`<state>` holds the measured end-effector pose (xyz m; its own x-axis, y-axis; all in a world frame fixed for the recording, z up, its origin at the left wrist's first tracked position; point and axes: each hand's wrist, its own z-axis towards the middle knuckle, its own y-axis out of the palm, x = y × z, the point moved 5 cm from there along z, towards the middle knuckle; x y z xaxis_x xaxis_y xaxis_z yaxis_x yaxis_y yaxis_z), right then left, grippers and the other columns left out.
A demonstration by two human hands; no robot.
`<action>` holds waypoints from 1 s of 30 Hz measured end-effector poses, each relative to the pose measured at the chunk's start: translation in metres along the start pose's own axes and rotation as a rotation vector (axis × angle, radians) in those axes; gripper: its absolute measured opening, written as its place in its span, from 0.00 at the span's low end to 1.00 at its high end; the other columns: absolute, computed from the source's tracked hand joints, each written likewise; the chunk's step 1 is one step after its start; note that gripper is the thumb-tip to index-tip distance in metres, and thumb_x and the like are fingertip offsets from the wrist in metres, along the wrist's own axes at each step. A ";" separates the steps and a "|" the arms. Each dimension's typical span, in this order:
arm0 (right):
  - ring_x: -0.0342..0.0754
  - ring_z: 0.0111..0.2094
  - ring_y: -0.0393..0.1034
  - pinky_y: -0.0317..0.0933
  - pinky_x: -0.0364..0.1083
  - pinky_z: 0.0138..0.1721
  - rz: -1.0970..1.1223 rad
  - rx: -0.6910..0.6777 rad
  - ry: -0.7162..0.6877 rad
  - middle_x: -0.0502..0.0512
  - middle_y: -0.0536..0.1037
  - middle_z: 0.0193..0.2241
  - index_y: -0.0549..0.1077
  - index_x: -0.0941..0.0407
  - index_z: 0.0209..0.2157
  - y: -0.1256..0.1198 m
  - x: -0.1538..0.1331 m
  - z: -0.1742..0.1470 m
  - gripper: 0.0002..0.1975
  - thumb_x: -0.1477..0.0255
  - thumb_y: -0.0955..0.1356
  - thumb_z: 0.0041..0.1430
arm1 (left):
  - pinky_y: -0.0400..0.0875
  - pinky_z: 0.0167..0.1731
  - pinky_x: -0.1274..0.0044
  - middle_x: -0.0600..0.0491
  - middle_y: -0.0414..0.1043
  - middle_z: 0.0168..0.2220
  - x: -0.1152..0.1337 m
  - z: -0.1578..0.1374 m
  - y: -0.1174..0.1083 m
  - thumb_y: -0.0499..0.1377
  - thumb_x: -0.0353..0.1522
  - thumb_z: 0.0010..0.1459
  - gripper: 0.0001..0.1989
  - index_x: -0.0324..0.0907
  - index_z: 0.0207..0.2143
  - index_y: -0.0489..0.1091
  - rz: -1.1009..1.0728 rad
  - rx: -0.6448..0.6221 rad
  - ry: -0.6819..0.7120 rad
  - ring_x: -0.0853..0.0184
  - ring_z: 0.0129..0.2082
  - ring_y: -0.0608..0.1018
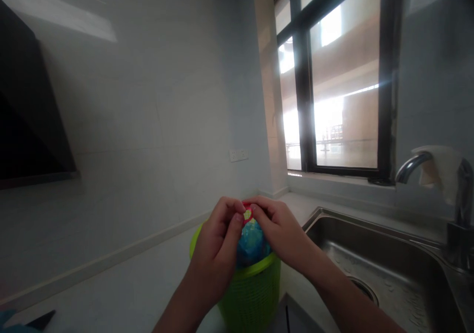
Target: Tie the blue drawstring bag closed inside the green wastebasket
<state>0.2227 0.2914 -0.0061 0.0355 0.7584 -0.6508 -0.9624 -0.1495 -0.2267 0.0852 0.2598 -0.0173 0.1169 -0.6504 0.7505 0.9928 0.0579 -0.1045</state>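
Observation:
Above a lime-green plastic basket (252,293) my two hands meet, fingertips close together. My left hand (220,244) is closed, its thumb and index finger pinching the left side of a small red ring (248,221). On the ring's other side the thumb and fingers of my right hand (279,224) pinch too. Yellow-green shows through the ring's middle. Just below it, a shiny crinkled blue bundle (252,244), which looks like plastic film, bulges out of the basket's top. My hands hide part of the bundle and most of the rim.
The basket stands on a white countertop (140,283). To the right is a steel sink (374,254) with a tap (411,167), a pale cloth (442,170) draped over it. A dark flat object (40,319) lies at the lower left. A range hood (29,101) juts out at upper left.

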 end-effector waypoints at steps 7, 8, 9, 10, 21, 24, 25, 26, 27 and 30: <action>0.48 0.38 0.72 0.64 0.46 0.42 0.043 -0.112 -0.061 0.52 0.79 0.33 0.79 0.54 0.43 0.009 -0.019 -0.010 0.11 0.70 0.65 0.67 | 0.64 0.27 0.77 0.56 0.72 0.27 -0.012 -0.001 0.008 0.62 0.40 0.59 0.12 0.48 0.43 0.65 -0.076 0.121 -0.037 0.67 0.26 0.72; 0.48 0.37 0.71 0.64 0.46 0.40 0.017 -0.118 -0.060 0.51 0.79 0.32 0.79 0.55 0.42 0.010 -0.019 -0.010 0.11 0.69 0.65 0.67 | 0.63 0.26 0.78 0.57 0.72 0.27 -0.013 -0.002 0.010 0.62 0.40 0.59 0.13 0.48 0.44 0.65 -0.085 0.120 -0.052 0.67 0.25 0.72; 0.48 0.35 0.71 0.63 0.46 0.39 0.004 -0.117 -0.058 0.51 0.79 0.31 0.79 0.55 0.42 0.010 -0.017 -0.011 0.11 0.68 0.65 0.67 | 0.63 0.26 0.79 0.58 0.71 0.26 -0.015 -0.003 0.011 0.62 0.40 0.60 0.15 0.49 0.46 0.63 -0.089 0.118 -0.071 0.68 0.24 0.71; 0.47 0.34 0.71 0.63 0.46 0.38 0.010 -0.107 -0.056 0.51 0.79 0.31 0.79 0.55 0.42 0.009 -0.016 -0.011 0.11 0.68 0.65 0.67 | 0.61 0.24 0.79 0.59 0.71 0.25 -0.016 -0.004 0.012 0.61 0.41 0.60 0.16 0.49 0.48 0.62 -0.094 0.113 -0.092 0.69 0.22 0.70; 0.39 0.20 0.55 0.51 0.40 0.21 0.346 -0.002 0.111 0.45 0.65 0.20 0.78 0.55 0.38 0.009 0.001 -0.010 0.15 0.59 0.66 0.66 | 0.68 0.29 0.77 0.53 0.72 0.26 -0.021 0.006 0.011 0.68 0.43 0.52 0.15 0.41 0.30 0.73 -0.291 0.044 -0.246 0.68 0.26 0.73; 0.39 0.18 0.51 0.48 0.40 0.18 0.413 0.057 0.140 0.43 0.59 0.17 0.76 0.56 0.37 0.008 0.009 -0.008 0.17 0.56 0.67 0.65 | 0.67 0.28 0.76 0.54 0.72 0.25 -0.014 0.002 0.009 0.67 0.42 0.54 0.14 0.42 0.28 0.72 -0.232 0.111 -0.194 0.68 0.25 0.73; 0.39 0.18 0.52 0.48 0.40 0.18 0.400 0.081 0.135 0.43 0.60 0.16 0.76 0.56 0.37 0.007 0.010 -0.007 0.17 0.56 0.67 0.64 | 0.68 0.29 0.76 0.54 0.72 0.26 -0.010 0.000 0.009 0.67 0.41 0.54 0.13 0.42 0.28 0.71 -0.190 0.128 -0.150 0.67 0.27 0.74; 0.39 0.18 0.53 0.49 0.40 0.19 0.382 0.100 0.130 0.43 0.61 0.17 0.76 0.57 0.36 0.005 0.011 -0.006 0.17 0.57 0.67 0.64 | 0.69 0.30 0.76 0.54 0.73 0.27 -0.005 -0.002 0.009 0.68 0.40 0.54 0.12 0.43 0.28 0.70 -0.140 0.141 -0.097 0.67 0.28 0.75; 0.39 0.19 0.54 0.49 0.40 0.19 0.367 0.108 0.129 0.44 0.62 0.17 0.76 0.57 0.35 0.004 0.012 -0.005 0.16 0.57 0.67 0.64 | 0.69 0.32 0.76 0.53 0.74 0.29 0.000 -0.004 0.010 0.68 0.38 0.53 0.11 0.44 0.29 0.70 -0.083 0.153 -0.041 0.66 0.30 0.75; 0.39 0.20 0.56 0.50 0.40 0.20 0.338 0.041 0.127 0.45 0.66 0.20 0.75 0.57 0.33 0.005 0.011 -0.004 0.15 0.59 0.68 0.63 | 0.70 0.36 0.75 0.53 0.75 0.32 0.012 -0.010 0.010 0.68 0.34 0.53 0.09 0.46 0.33 0.71 0.098 0.192 0.082 0.64 0.34 0.77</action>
<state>0.2189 0.2968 -0.0174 -0.2556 0.5853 -0.7695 -0.9356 -0.3502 0.0444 0.0963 0.2444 -0.0158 0.2187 -0.6933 0.6866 0.9641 0.2620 -0.0426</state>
